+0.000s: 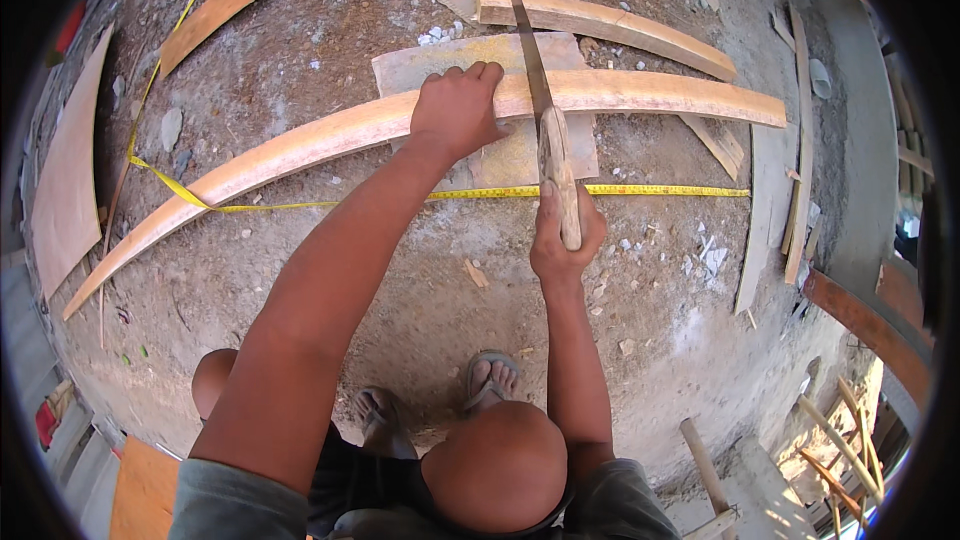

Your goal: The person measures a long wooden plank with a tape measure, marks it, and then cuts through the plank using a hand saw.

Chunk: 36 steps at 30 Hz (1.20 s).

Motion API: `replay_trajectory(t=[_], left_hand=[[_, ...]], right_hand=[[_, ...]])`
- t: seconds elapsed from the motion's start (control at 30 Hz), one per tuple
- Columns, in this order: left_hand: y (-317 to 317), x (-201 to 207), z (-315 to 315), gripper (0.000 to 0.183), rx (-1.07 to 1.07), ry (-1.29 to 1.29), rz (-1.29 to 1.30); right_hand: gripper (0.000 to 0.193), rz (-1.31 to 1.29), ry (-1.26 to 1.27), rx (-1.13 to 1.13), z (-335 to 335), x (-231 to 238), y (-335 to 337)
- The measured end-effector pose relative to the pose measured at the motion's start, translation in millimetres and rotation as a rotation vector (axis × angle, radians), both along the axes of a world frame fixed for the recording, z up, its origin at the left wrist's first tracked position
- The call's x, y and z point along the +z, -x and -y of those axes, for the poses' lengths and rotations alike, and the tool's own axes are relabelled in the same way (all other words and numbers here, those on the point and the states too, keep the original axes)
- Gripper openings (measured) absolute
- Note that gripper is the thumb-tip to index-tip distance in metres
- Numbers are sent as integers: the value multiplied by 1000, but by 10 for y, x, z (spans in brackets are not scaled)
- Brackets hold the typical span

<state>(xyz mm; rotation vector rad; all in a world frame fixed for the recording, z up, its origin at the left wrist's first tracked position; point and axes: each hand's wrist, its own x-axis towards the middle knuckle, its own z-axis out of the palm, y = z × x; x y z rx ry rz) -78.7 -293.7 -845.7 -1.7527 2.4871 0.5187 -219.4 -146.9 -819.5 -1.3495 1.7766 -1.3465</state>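
Note:
A long wooden plank stretches across the ground in front of me, bent by the lens. My left hand is closed over it near its middle, fingers wrapped round its far edge. In my right hand is the wooden handle of a handsaw, whose blade points away from me and crosses the plank just right of my left hand. Beneath them lies a pale flat board strewn with yellowish sawdust. A yellow measuring tape runs along the ground on the near side of the plank.
A shorter wood piece lies beyond the plank. Thin strips and a grey board lie at right. A plywood sheet is at far left. Offcuts and rubble dot the dirt. My sandalled foot is close by.

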Motion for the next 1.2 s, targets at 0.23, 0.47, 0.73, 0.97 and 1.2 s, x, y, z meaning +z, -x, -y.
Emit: replay_trajectory(t=[0.23, 0.47, 0.73, 0.97, 1.2], left_hand=[[-111, -78, -14, 67, 7, 71, 22], [-4, -29, 22, 67, -15, 75, -23], [-72, -51, 2, 66, 8, 51, 26], [24, -17, 47, 67, 3, 71, -45], [-122, -64, -43, 67, 8, 30, 6]], right_hand=[[17, -80, -157, 38, -1573, 175, 301], [20, 125, -39, -17, -140, -67, 66], [19, -82, -153, 28, -1720, 194, 291], [22, 23, -66, 1, -175, 17, 37], [26, -98, -203, 27, -1583, 22, 240]])
